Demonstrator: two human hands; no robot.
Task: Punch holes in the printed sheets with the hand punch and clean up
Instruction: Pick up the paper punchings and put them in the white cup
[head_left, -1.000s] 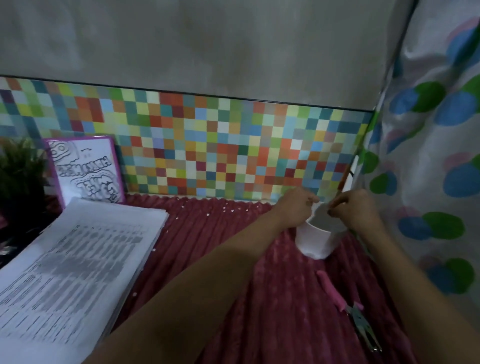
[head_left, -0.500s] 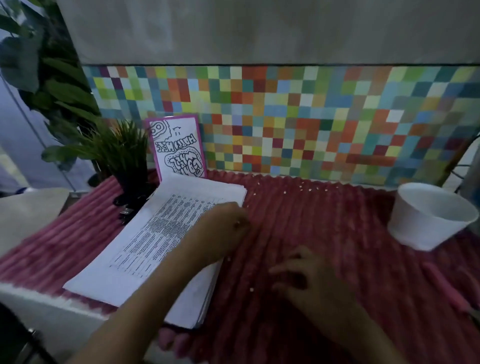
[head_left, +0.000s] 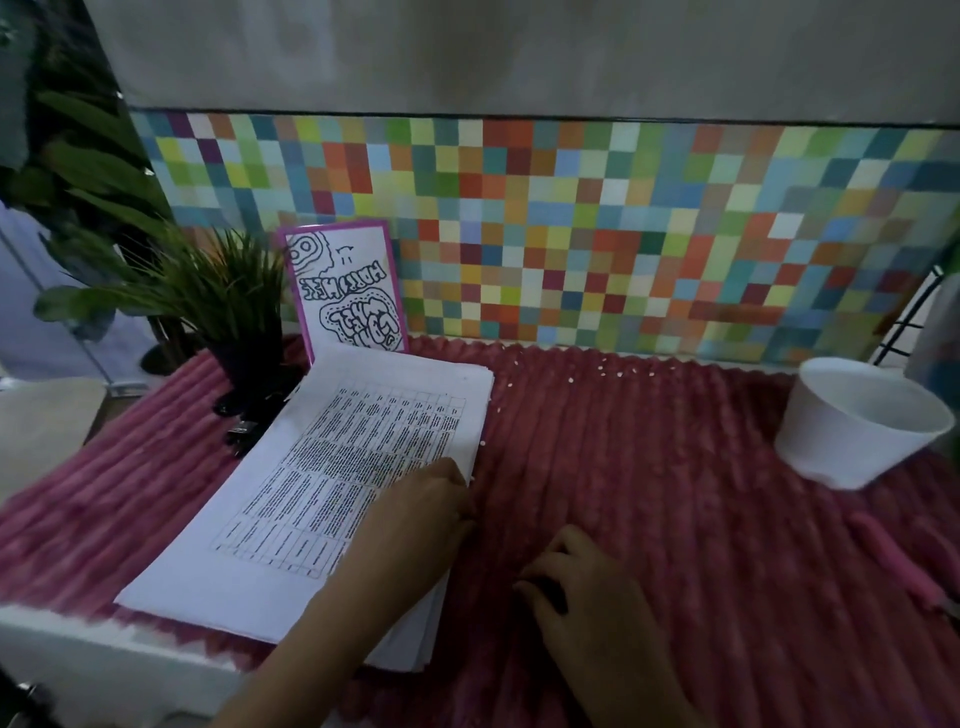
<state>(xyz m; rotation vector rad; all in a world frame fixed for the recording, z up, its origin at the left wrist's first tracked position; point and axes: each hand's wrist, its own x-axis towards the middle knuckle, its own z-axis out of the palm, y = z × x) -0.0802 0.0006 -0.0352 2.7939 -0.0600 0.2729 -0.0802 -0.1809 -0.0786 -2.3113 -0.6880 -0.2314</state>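
A stack of printed sheets (head_left: 322, 483) lies at the left on the ribbed pink cloth (head_left: 675, 519). My left hand (head_left: 421, 514) rests on the stack's right edge, fingers curled down, holding nothing that I can see. My right hand (head_left: 587, 587) is on the cloth just right of the stack, fingers bent toward the fabric. The pink-handled hand punch (head_left: 904, 566) lies at the far right edge, away from both hands. Small white paper dots (head_left: 602, 371) are scattered along the cloth's far edge. A white cup (head_left: 857, 421) stands at the right.
A potted green plant (head_left: 223, 306) and a pink-framed doodle card (head_left: 348, 291) stand behind the stack. Dark binder clips (head_left: 244, 426) lie by the pot. A multicoloured tiled wall (head_left: 571, 228) closes the back. The table's white front edge (head_left: 78, 639) is at the lower left.
Both hands left the white cup at the right and came to the middle and left. My left hand settled on the paper stack, my right on the cloth. The view swung left.
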